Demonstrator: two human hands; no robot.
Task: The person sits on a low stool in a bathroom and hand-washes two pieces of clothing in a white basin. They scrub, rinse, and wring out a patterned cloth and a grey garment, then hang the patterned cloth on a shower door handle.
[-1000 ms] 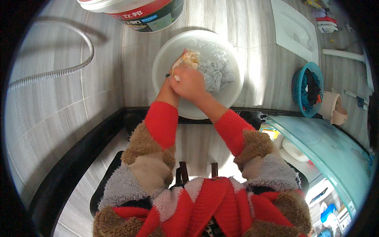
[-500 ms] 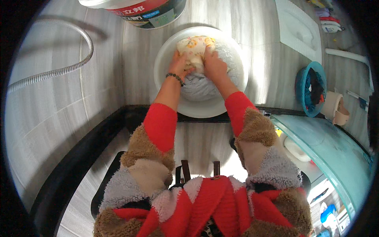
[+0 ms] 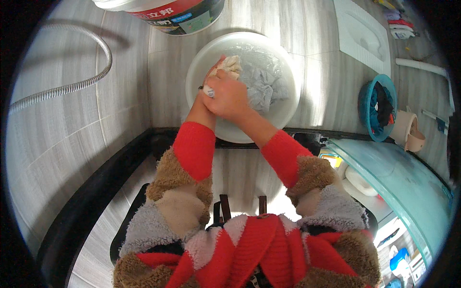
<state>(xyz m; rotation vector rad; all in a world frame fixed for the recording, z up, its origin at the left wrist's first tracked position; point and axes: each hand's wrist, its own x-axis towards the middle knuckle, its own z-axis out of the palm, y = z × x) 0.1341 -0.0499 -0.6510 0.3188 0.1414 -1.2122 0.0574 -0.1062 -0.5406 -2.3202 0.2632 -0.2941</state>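
Observation:
A round white basin (image 3: 195, 62) holds water and a soaked light-grey cloth (image 3: 263, 89). Over the basin's left side, my right hand (image 3: 228, 96) is closed on a cream patterned cloth (image 3: 230, 65), pressing it against my left hand. A bunched end of this cloth sticks out beyond the knuckles, and its small white label (image 3: 208, 91) shows near the left wrist. Most of my left hand (image 3: 210, 71) is beneath the right hand and the cloth; only its outer edge shows, its fingers hidden. The grey cloth lies to the right of both hands, untouched.
A large paint bucket (image 3: 192, 21) stands behind the basin. A metal shower hose (image 3: 77, 89) hangs at the left. To the right are a squat toilet (image 3: 365, 38), a blue tub (image 3: 369, 110) with dark clothes and a glass panel (image 3: 384, 168). A black ledge (image 3: 307, 137) runs along the basin's near side.
The cream cloth has moved left and is now bunched between my hands. My right hand has crossed left over my left hand, uncovering the grey cloth in the water.

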